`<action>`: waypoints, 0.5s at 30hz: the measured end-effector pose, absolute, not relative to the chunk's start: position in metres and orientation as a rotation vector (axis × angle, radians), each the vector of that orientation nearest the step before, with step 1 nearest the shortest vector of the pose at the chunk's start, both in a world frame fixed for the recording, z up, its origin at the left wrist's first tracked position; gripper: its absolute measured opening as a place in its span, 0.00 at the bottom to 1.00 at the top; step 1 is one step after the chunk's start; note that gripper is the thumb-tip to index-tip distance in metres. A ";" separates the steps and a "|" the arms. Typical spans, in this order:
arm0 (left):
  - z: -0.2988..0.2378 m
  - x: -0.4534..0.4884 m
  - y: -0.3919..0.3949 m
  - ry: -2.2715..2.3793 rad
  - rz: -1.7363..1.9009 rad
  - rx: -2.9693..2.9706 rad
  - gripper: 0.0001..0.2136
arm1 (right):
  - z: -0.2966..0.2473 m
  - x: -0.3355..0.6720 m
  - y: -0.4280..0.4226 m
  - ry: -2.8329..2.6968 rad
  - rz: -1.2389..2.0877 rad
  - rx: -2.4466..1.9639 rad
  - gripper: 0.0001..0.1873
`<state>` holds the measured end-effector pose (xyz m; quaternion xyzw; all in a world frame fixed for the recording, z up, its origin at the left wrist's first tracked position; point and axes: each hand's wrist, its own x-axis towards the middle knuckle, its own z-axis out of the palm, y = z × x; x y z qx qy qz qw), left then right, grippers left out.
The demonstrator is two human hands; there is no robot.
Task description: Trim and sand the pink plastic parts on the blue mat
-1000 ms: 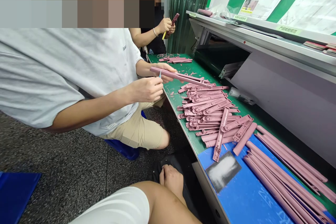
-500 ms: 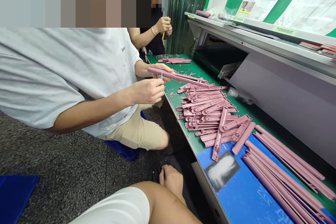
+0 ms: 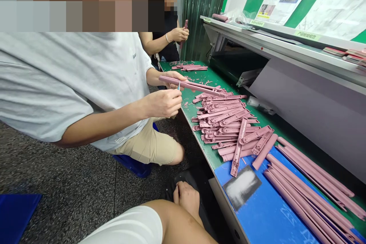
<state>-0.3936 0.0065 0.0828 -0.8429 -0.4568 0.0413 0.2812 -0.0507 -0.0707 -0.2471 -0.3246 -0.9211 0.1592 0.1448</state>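
Since the earlier view, the far worker's pink part [image 3: 185,24] has come back into sight above their hands. The wearer's one visible hand [image 3: 186,198] lies low on a dark cloth [image 3: 183,177] by the knee, its fingers [image 3: 179,194] curled and loosely closed, seemingly holding nothing, though the angle is poor. Up on the green table [image 3: 201,146] lie pink moulded bars [image 3: 225,122], well apart from it, while a near worker's hands [image 3: 162,103] work a small blade [image 3: 178,86] on another.

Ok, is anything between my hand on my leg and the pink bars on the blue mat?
Yes: the bench's front edge and a dusty dark sheet on the mat lie between the hand and the pink bars.
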 end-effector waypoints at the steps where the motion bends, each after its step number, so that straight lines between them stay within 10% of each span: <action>1: 0.084 -0.392 0.006 -1.220 0.094 -2.262 0.19 | -0.247 -0.051 -0.071 -2.652 0.453 -0.933 0.09; 15: 0.069 -0.388 0.011 -1.361 -0.203 -2.358 0.14 | -0.251 -0.051 -0.072 -2.642 0.394 -0.892 0.10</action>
